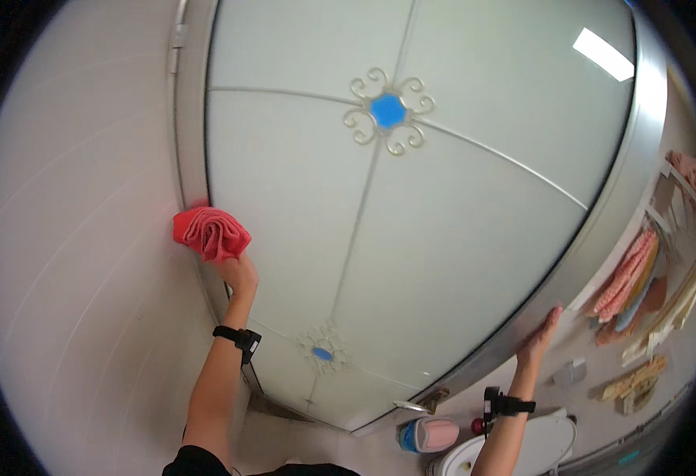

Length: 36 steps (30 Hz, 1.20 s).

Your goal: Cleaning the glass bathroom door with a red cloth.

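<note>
In the head view, the left hand (239, 275) is closed around the lower part of a bunched red cloth (211, 234), its fingers mostly hidden behind the folds; the right hand (540, 337) has its fingers stretched out nearly straight along the outer edge of a door (459, 238), seemingly touching it, though the thumb's position cannot be told. The cloth is at the door's hinge side, over the metal frame (193, 159) and beside the pale wall (78, 198); it is rumpled into several thick, rounded layers, and whether it presses on the metal is hard to tell. The door has whitish frosted glass crossed by thin silvery lines, with a scrolled ornament (388, 111) around a bright blue centre and a smaller, similar ornament (323, 354) lower down. A handle (423, 403) sits low on the right side. Black bands (238, 339) circle both wrists. At the lower right, tiny green marks (628, 458) glow on a grey surface, too small to make out as writing.
</note>
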{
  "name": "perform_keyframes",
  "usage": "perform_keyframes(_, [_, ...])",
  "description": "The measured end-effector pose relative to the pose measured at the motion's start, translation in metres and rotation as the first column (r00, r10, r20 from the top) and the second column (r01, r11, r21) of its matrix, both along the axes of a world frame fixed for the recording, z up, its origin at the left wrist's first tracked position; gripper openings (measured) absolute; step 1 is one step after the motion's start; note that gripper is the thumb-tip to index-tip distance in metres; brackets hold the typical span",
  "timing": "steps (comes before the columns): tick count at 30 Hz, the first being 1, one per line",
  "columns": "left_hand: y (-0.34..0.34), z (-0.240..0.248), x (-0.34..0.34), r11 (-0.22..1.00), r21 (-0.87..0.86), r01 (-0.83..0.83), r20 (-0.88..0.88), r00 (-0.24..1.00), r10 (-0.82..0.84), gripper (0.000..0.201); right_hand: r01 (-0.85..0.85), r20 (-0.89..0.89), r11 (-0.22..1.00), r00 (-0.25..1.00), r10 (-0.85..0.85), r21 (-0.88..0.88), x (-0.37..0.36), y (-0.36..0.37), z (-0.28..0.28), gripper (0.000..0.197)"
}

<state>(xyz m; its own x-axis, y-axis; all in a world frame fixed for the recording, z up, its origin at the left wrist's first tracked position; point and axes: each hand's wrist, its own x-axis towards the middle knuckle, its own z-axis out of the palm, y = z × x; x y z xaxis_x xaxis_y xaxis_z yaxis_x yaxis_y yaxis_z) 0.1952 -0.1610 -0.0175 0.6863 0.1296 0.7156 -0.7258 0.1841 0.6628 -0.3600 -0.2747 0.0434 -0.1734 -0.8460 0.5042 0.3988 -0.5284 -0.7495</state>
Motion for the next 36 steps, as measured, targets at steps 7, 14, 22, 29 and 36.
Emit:
perform_keyframes(7, [0.001, 0.023, -0.075, 0.969, 0.247, -0.007, 0.006, 1.0, 0.006, 0.03, 0.022, -0.014, 1.0, 1.0, -0.022, 0.019, 0.016, 0.006, 0.008, 0.074])
perform_keyframes(14, [-0.013, 0.052, -0.244, 0.96, 0.263, 0.096, 0.187, 0.971, -0.149, 0.037, -0.025, -0.159, 0.999, 0.987, 0.018, -0.042, 0.012, 0.005, 0.009, 0.053])
perform_keyframes(22, [-0.025, 0.084, -0.418, 0.819, 0.407, 0.404, 0.625, 0.53, -0.573, 0.052, 0.018, -0.251, 0.954, 0.963, -0.097, -0.299, 0.011, 0.011, 0.016, 0.035])
perform_keyframes(29, [-0.022, 0.078, -0.367, 0.849, 0.509, 0.143, 0.764, 0.38, -0.522, 0.047, -0.186, -0.149, 0.966, 0.976, 0.16, -0.178, 0.012, 0.03, 0.028, 0.037])
perform_keyframes(36, [-0.002, 0.072, -0.285, 0.82, 0.542, -0.182, 0.821, 0.323, -0.471, 0.041, 0.035, -0.236, 0.986, 0.969, -0.074, -0.163, 0.013, 0.023, 0.029, 0.046])
